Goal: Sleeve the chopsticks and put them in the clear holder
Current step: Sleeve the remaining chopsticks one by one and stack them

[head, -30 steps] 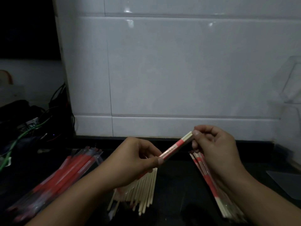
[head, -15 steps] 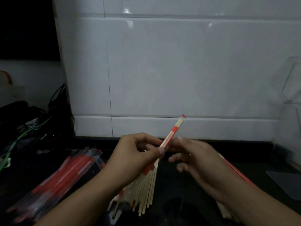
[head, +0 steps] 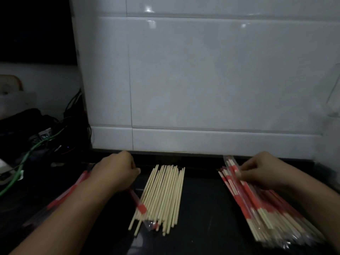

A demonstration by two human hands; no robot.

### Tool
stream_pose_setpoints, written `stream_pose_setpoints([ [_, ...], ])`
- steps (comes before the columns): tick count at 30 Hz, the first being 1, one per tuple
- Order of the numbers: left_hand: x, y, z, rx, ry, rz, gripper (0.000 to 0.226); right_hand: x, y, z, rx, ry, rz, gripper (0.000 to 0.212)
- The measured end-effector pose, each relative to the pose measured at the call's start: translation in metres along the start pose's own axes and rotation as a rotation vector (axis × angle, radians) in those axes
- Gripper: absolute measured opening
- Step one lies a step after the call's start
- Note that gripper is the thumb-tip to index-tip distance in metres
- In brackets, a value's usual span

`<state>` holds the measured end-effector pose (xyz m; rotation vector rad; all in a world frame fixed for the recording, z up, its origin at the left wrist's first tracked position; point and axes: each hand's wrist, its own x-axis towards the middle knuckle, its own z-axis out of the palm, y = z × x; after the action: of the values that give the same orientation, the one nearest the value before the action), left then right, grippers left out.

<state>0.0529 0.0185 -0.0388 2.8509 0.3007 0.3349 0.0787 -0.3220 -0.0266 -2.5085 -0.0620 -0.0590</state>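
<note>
Setting: dim kitchen corner, black counter [head: 202,208] against a white tiled wall [head: 202,80], so fine detail is hard to read.
Far left: tangled cables [head: 36,142] sit at the counter's edge; judged risk is a sleeve or stick sliding into them and getting lost in the dark.
Empty sleeves [head: 62,196]: red and clear stack lying partly under the left forearm; an arm dragging across could fan them out.
Left hand [head: 117,172]: fingers curled, knuckles up, resting at the top of the sleeve stack. Whether it pinches a sleeve, I cannot tell.
Bare chopsticks [head: 163,196]: loose pile in the middle, just right of that hand, with one stray sleeve [head: 139,205] lying across its left edge. A careless grab could roll sticks apart or pick an odd number.
Right hand [head: 257,172]: fingers curled onto the top of the sleeved chopsticks [head: 257,205], seemingly pinching one packet.
Sleeved pile risk: slippery wrappers stacked high; a nudge could spill them off the front edge.
Clear holder [head: 334,100]: far right edge, barely visible, well apart from both hands; in this light its opening is easy to miss.
</note>
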Motion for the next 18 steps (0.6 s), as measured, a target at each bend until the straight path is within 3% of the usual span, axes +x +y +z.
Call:
stream_pose_setpoints([
  [5,-0.001,0.003,0.006,0.179,-0.149,0.011,0.037,0.005,-0.002,0.013,-0.271,0.111,-0.004,0.027],
  [7,-0.003,0.004,0.007,0.246,-0.199,0.024,0.039,0.001,-0.009,0.015,-0.317,0.275,-0.088,0.027],
  [9,-0.003,0.004,0.009,0.274,-0.211,0.037,0.031,-0.009,-0.023,0.026,-0.238,0.403,-0.267,0.013],
  [11,-0.001,0.003,0.012,0.267,-0.195,0.047,0.026,-0.023,-0.037,0.041,-0.193,0.306,-0.483,0.013],
  [14,-0.002,0.004,0.010,0.255,-0.183,0.060,0.035,-0.042,-0.053,0.070,-0.294,-0.058,-0.755,0.021],
  [18,-0.003,0.005,0.006,0.088,-0.113,0.108,0.040,-0.044,-0.055,0.087,-0.267,-0.217,-0.877,0.024],
])
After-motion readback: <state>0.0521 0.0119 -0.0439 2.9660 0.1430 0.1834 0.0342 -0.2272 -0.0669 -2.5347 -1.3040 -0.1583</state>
